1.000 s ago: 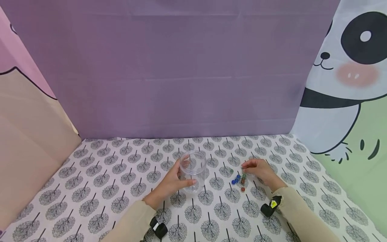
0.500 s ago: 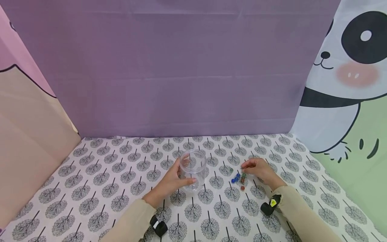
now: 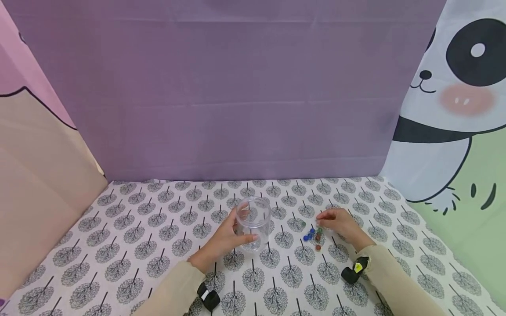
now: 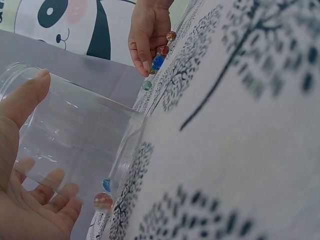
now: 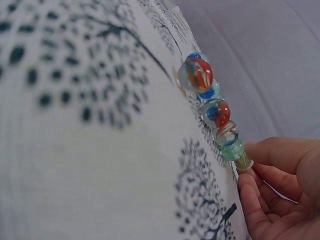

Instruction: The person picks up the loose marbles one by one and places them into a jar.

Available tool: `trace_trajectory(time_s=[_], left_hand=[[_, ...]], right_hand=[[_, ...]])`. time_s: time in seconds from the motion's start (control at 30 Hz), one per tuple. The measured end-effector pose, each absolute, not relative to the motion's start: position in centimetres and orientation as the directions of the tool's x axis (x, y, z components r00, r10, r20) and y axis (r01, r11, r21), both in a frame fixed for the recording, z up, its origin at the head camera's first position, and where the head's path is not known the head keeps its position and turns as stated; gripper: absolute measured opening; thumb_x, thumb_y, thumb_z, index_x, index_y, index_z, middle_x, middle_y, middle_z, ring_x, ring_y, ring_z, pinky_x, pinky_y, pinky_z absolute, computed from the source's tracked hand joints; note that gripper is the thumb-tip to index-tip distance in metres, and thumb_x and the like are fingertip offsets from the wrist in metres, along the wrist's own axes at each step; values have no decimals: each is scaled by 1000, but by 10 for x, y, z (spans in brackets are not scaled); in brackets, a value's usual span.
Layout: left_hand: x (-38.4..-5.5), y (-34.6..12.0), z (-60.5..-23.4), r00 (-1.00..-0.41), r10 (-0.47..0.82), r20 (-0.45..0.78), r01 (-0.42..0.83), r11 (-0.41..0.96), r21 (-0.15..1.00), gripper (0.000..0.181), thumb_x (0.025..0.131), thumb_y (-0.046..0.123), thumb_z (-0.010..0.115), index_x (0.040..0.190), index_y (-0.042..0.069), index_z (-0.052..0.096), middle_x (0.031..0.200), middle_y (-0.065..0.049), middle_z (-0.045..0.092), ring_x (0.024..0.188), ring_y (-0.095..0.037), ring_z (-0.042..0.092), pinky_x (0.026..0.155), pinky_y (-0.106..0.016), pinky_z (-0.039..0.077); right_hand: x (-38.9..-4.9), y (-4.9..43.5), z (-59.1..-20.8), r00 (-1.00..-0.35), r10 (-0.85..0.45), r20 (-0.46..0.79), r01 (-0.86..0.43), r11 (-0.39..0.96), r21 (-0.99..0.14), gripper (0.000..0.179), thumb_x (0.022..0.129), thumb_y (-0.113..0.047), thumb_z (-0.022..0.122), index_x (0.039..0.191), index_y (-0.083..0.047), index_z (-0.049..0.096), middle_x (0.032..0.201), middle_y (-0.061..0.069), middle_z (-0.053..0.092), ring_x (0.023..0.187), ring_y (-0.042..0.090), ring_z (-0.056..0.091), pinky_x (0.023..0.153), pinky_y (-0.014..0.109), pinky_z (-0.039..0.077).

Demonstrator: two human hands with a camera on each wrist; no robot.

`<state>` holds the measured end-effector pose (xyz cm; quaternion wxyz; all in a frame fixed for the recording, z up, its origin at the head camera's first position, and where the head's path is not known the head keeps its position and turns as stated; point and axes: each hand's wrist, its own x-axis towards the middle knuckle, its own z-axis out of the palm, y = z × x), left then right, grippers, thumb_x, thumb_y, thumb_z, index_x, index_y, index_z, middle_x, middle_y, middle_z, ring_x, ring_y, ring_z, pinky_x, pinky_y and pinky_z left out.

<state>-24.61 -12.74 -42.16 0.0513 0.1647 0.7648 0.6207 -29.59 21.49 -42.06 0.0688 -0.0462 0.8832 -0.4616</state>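
My left hand (image 3: 227,239) grips a clear plastic jar (image 3: 258,226), its fingers and thumb round the side. The jar stands mouth up on the table; in the left wrist view its transparent wall (image 4: 85,125) fills the left. A red-brown marble (image 4: 103,201) and a blue marble (image 4: 106,185) show near the base; whether inside or beside it I cannot tell. To the right, my right hand (image 3: 341,224) is low over the table, thumb and forefinger pinching a yellow-green marble (image 5: 244,161). Glass marbles lie close by: a pale green one (image 5: 232,150), blue ones (image 3: 307,237) and a red-brown one (image 3: 318,247).
A white cloth (image 3: 158,245) with grey tree prints covers the table. A purple backdrop (image 3: 237,87) rises behind it, with a panda-print panel (image 3: 435,162) on the right and a beige panel (image 3: 43,184) on the left. Dark cameras are strapped to both wrists.
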Motion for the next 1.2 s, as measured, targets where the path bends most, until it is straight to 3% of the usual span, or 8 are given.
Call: trace_trajectory(time_s=[0.43, 1.2], left_hand=[[-243, -126, -420, -947, 304, 106, 165, 176, 970, 92, 73, 19, 81, 147, 28, 27, 145, -13, 38, 124, -33, 45, 102, -57, 36], [-244, -126, -421, -944, 307, 118, 179, 180, 967, 92, 73, 19, 81, 147, 28, 27, 146, -13, 36, 122, -33, 47, 100, -58, 38]], right_hand=[[-293, 217, -423, -987, -151, -57, -38, 561, -827, 21, 87, -17, 67, 102, -3, 68, 94, 4, 65, 81, 16, 56, 67, 30, 46], [-288, 204, -403, -985, -162, -53, -36, 501, -865, 28, 88, -23, 67, 107, -2, 67, 97, 2, 66, 90, 19, 59, 76, 31, 50]])
